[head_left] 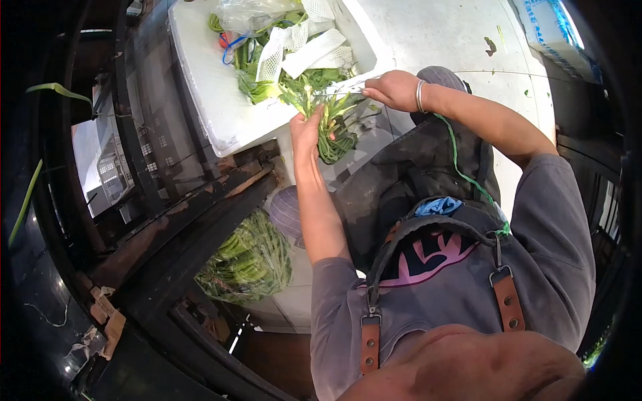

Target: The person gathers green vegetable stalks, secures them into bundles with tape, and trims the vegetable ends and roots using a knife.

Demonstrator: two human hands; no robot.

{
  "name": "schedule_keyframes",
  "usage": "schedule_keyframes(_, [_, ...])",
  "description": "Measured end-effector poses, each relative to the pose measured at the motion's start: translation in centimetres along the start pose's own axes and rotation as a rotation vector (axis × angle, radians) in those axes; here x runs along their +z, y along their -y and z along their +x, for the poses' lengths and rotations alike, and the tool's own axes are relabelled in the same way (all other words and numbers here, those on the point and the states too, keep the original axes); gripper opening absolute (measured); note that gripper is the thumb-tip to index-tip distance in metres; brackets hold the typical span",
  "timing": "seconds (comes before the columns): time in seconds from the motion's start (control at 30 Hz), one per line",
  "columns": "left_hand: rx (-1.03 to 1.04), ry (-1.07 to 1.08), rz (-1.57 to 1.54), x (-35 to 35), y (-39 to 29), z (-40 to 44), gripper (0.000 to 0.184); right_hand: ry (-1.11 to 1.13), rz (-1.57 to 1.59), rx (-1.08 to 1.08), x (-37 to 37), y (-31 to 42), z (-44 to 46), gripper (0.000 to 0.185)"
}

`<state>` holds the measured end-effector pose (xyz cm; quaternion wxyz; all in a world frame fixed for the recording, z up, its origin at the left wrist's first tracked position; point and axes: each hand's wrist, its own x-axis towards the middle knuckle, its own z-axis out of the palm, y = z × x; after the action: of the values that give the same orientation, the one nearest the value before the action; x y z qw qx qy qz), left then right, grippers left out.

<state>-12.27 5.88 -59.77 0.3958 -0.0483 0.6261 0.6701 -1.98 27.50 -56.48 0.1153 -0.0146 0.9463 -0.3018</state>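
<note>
My left hand (307,132) is closed around a bunch of leafy greens (338,144), stem ends up, at the near rim of a white foam box (221,127). My right hand (396,91) grips what looks like a thin knife (348,91). Its narrow blade points left, close to the cut stems above my left fingers; I cannot tell whether it touches them. Inside the box lie loose green leaves (324,78), white foam net sleeves (313,53) and a clear plastic bag (251,15).
A plastic bag of green vegetables (247,257) rests on the floor beside my left arm. Dark metal framing (180,220) with peeling patches runs along the left. At the upper right stands a white and blue package (552,33). Leaf scraps (490,47) dot the pale floor.
</note>
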Motion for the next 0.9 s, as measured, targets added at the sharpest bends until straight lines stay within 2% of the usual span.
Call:
schedule_keyframes(0.1, [-0.026,-0.005,-0.005,0.3,-0.3,0.2,0.013,0.085,-0.04,0.043,-0.2,0.7,0.8,0.042])
schedule_keyframes(0.27, [-0.007,-0.056,0.039,0.8,-0.3,0.0,0.011,0.057,-0.127,0.07,0.7,1.4,1.3,0.041])
schedule_keyframes(0.37, [0.011,-0.106,0.029,1.6,-0.8,-0.3,0.01,-0.01,-0.225,0.079,1.1,1.3,1.1,0.039])
schedule_keyframes(0.47, [0.025,-0.137,0.049,1.9,-0.7,-0.2,0.013,-0.192,-0.216,-0.008,2.6,0.6,0.6,0.034])
schedule_keyframes(0.57, [0.015,-0.124,0.059,1.6,-0.6,0.1,0.013,-0.165,-0.204,0.085,2.8,1.7,0.3,0.034])
schedule_keyframes(0.77, [-0.034,-0.14,0.081,1.7,-1.2,0.1,0.009,-0.206,-0.128,0.136,2.7,2.0,0.2,0.033])
schedule_keyframes(0.9, [-0.027,-0.112,0.071,1.5,-1.1,0.2,0.01,-0.036,-0.127,0.203,1.2,3.4,0.8,0.035])
